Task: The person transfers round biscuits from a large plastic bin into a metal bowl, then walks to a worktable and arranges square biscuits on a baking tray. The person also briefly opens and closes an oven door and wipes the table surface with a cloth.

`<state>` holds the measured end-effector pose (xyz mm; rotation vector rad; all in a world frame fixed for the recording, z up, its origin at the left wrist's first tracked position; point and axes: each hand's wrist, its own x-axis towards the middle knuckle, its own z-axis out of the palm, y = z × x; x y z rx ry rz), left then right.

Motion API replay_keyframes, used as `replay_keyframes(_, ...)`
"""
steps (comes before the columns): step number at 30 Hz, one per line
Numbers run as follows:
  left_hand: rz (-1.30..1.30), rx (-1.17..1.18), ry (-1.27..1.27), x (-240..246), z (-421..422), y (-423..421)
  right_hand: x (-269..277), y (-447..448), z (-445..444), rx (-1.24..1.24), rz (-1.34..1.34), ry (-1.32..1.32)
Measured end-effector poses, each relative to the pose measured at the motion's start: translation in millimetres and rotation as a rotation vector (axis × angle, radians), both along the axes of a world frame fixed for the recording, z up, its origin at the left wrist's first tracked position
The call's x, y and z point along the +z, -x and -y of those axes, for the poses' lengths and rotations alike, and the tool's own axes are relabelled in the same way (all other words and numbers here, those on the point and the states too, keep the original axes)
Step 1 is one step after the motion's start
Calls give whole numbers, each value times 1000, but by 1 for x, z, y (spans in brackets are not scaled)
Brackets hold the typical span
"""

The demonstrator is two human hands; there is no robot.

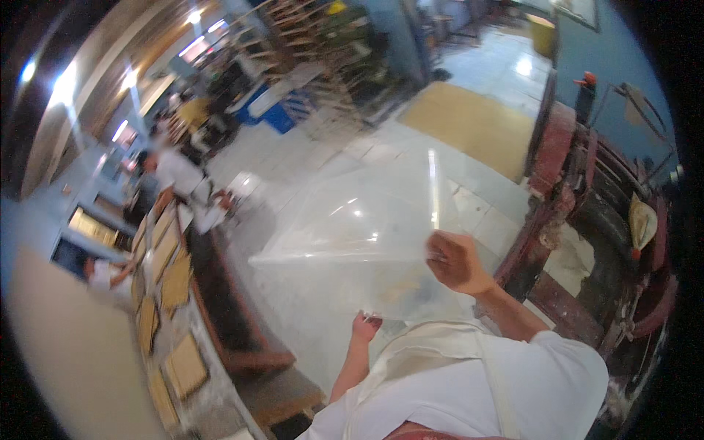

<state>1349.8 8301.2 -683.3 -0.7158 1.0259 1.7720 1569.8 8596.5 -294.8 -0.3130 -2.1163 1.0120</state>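
Observation:
A large sheet or bag of clear plastic [341, 231] hangs spread out in front of me, and the tiled floor shows through it. My right hand [454, 263] grips its right part with curled fingers, and is slightly blurred. Lower down and closer to my body, my left hand [367, 325] pinches the plastic's near edge. Bright creases run across the plastic, one long fold reaching from the left corner towards my right hand. I cannot tell whether it is one layer or two.
On the left, a long bench [231, 410] bears several tan rectangular slabs [186, 367]; two people in white stand at it. A dark red machine [550, 154] stands at my right. Beyond are a tan floor mat [467, 129], blue crates [280, 116], slatted racks [286, 25] and a yellow bucket [541, 36].

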Motion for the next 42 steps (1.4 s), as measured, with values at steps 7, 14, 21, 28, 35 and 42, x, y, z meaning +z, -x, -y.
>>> replay_keyframes(7,-976,-856,812,48,-133,193,9,193,-221,-148,-61,-29)
replay_keyframes(14,-910,-1253,938,37,-295,359,-8,307,-437,-460,-8,-59)
replay_keyframes(21,-1018,-1526,797,9,-568,540,-33,398,-633,-849,53,81)
replay_keyframes(28,-1552,-2234,894,51,-913,755,-13,455,-815,-1190,46,6)
replay_keyframes(35,-1152,-1086,416,76,-1317,869,-50,432,-1012,-1498,69,64)
replay_keyframes(42,-987,-1601,447,56,-1499,772,-61,415,-1267,-1621,48,234)
